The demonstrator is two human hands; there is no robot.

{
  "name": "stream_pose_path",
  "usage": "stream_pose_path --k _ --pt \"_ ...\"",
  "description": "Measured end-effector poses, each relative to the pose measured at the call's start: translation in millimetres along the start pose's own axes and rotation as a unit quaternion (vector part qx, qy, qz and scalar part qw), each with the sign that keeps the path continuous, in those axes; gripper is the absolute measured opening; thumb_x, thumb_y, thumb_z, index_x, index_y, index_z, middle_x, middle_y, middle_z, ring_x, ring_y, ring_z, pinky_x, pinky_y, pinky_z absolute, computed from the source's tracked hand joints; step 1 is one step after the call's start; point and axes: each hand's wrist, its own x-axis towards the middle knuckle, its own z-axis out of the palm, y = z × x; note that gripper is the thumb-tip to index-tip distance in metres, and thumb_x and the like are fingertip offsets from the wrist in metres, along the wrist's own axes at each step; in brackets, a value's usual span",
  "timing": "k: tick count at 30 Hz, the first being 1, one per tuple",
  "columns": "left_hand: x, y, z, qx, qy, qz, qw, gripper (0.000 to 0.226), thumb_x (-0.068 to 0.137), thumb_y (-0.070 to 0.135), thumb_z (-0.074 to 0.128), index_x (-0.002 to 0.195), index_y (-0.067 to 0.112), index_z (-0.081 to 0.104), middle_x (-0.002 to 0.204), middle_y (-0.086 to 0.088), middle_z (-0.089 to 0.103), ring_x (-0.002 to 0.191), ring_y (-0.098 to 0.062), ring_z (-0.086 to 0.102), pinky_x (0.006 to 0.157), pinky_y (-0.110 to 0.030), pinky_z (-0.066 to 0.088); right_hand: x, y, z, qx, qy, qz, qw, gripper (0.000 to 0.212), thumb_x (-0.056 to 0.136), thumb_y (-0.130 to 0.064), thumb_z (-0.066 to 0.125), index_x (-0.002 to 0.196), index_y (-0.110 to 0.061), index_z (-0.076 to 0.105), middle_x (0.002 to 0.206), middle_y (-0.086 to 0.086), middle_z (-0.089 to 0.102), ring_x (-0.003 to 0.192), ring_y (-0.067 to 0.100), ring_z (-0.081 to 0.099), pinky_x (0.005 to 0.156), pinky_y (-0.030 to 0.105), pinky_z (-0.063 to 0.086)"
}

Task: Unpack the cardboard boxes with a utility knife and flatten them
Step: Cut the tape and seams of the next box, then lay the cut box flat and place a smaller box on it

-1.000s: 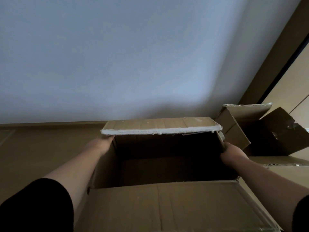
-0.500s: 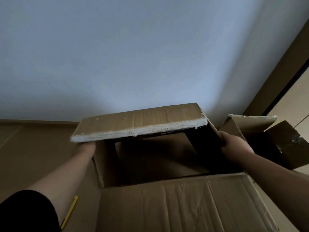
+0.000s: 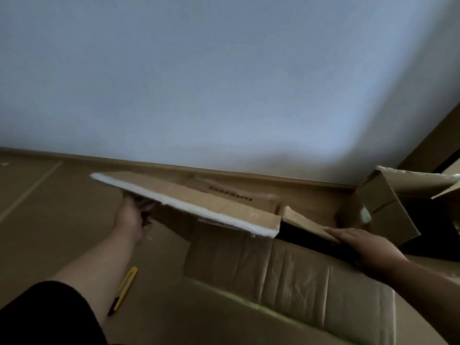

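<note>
Left hand (image 3: pixel 134 215) sits under the raised flap (image 3: pixel 189 202) of the cardboard box (image 3: pixel 286 277), fingers loosely curled up against its underside, supporting it; whether the thumb wraps the edge, cannot tell. Right hand (image 3: pixel 361 242) lies flat, fingers straight, pressing down the opposite side panel (image 3: pixel 306 224). Step in hand looks like collapsing the box sideways. To do it well: keep the right palm pinning the panel, swing the left flap over and down along the existing creases, don't fight the board or it tears. Box sits between both hands, skewed half flat on the floor (image 3: pixel 49 220). Utility knife (image 3: pixel 124 287) lies on the floor just beside the left forearm, untouched. Second opened box (image 3: pixel 388 202) stands just beyond the right hand.
</note>
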Motion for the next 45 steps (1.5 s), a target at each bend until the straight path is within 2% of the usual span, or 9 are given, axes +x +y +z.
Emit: stream_pose_path --k 4,7,15,22,30,33,36,40,45 --pt "2.6 13.7 -36.2 0.033 0.078 0.000 0.996 0.078 0.066 0.095 0.036 0.083 0.025 0.066 0.067 0.002 0.053 0.053 -0.016 0.041 0.054 -0.027 0.042 2.3 -4.2 45.2 -0.018 -0.064 -0.084 0.994 0.075 0.101 -0.031 0.040 0.135 -0.067 -0.016 0.163 -0.020 0.004 0.150 0.006 0.010 0.122 0.034 0.019" --pt "13.0 10.9 -59.0 0.102 0.123 -0.011 0.987 0.082 0.056 0.084 0.057 0.109 0.023 0.067 0.102 -0.009 0.065 0.087 -0.028 0.060 0.080 -0.047 0.050 5.3 -7.0 69.3 -0.047 -0.111 -0.111 0.986 0.078 0.100 -0.040 0.035 0.127 -0.072 -0.031 0.156 -0.029 -0.016 0.151 0.006 0.001 0.118 0.048 0.024" --pt "16.8 -20.8 -83.8 0.281 0.127 -0.066 0.949 0.017 0.085 0.017 0.057 0.070 0.010 0.052 0.085 -0.016 0.059 0.039 -0.019 0.037 0.044 -0.016 0.030 13.7 -25.2 81.0 -0.059 -0.147 -0.141 0.977 0.059 0.096 -0.065 0.016 0.136 -0.062 -0.027 0.159 -0.014 -0.021 0.152 0.015 -0.007 0.121 0.039 0.011" --pt "18.8 -61.9 -128.8 0.595 -0.038 -0.265 0.758 0.031 0.097 0.033 0.059 0.084 0.005 0.064 0.083 -0.010 0.072 0.034 -0.009 0.020 0.043 -0.015 0.016 29.3 -56.3 96.0 -0.135 -0.195 -0.137 0.962 0.085 0.096 -0.051 0.050 0.153 -0.041 -0.012 0.165 -0.003 -0.009 0.152 0.023 0.002 0.120 0.045 0.016" --pt "23.2 -72.5 -84.7 0.648 -0.145 -0.017 0.748 0.012 0.087 0.026 0.072 0.089 0.014 0.070 0.093 -0.009 0.071 0.070 -0.017 0.057 0.059 -0.026 0.048 36.9 -78.9 102.2 -0.133 -0.194 -0.169 0.957 0.083 0.095 -0.054 0.050 0.154 -0.040 -0.007 0.166 -0.004 0.003 0.151 0.021 0.011 0.119 0.044 0.018" --pt "25.7 -84.7 -65.2 0.712 -0.194 0.019 0.675 0.015 0.086 0.032 0.070 0.096 0.021 0.069 0.103 -0.003 0.068 0.093 -0.018 0.063 0.084 -0.034 0.054 38.3 -88.7 105.5 -0.128 -0.195 -0.173 0.957 0.082 0.095 -0.053 0.052 0.155 -0.039 -0.001 0.166 -0.003 0.007 0.151 0.021 0.013 0.119 0.044 0.018" --pt "17.4 -104.1 -35.4 0.779 -0.250 0.050 0.573 0.031 0.090 0.035 0.063 0.117 0.020 0.063 0.119 -0.002 0.064 0.107 -0.019 0.059 0.092 -0.034 0.050 38.5 -110.0 120.1 -0.093 -0.182 -0.161 0.966 0.083 0.094 -0.053 0.054 0.156 -0.036 0.002 0.166 -0.002 0.009 0.151 0.022 0.013 0.119 0.044 0.019" --pt "7.3 -159.7 -9.9 0.811 -0.300 0.051 0.500 0.048 0.090 0.045 0.060 0.130 0.020 0.052 0.130 -0.003 0.055 0.118 -0.023 0.054 0.098 -0.040 0.048 27.8 -146.7 177.4 -0.055 -0.181 -0.141 0.972 0.087 0.090 -0.054 0.057 0.155 -0.034 0.002 0.165 0.002 0.008 0.151 0.026 0.012 0.118 0.049 0.018" --pt "12.4 -222.2 -36.6 0.782 -0.214 0.010 0.585 0.053 0.090 0.053 0.057 0.129 0.018 0.048 0.132 -0.008 0.049 0.116 -0.026 0.055 0.092 -0.040 0.050 -8.0 -172.9 259.4 -0.039 -0.224 -0.096 0.969 0.097 0.087 -0.060 0.058 0.155 -0.028 -0.002 0.165 0.012 0.002 0.151 0.036 0.007 0.116 0.055 0.017"
